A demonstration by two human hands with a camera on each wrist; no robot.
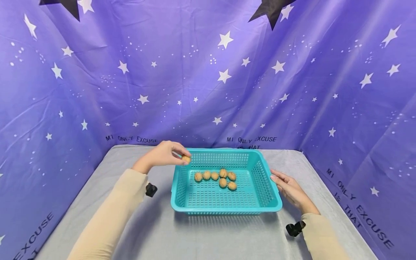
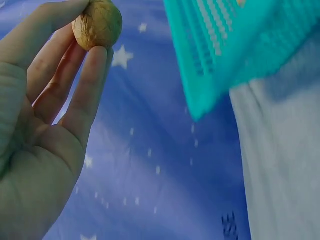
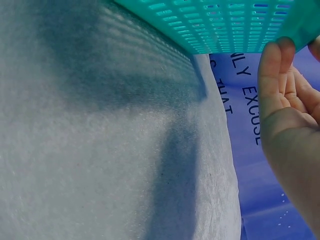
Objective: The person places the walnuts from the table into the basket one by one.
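Observation:
My left hand (image 1: 167, 153) pinches a walnut (image 1: 186, 159) between thumb and fingertips, at the back left corner of a turquoise plastic basket (image 1: 224, 209). In the left wrist view the walnut (image 2: 98, 25) looks whole, tan and wrinkled, clasped at the fingertips. Several more walnuts (image 1: 222, 183) lie together on the basket's slotted floor, left of and around its middle. At the right side of the basket, my right hand (image 1: 292, 189) grips the rim, its fingers (image 3: 271, 70) against the outer wall in the right wrist view. Part of its thumb falls outside that view.
Under the basket is a table with a grey cloth (image 1: 195, 238). A purple curtain (image 1: 182, 90) with white stars and printed words surrounds the table at the back and both sides. Black wrist devices (image 1: 295, 228) sit near both cream sleeves (image 1: 113, 206).

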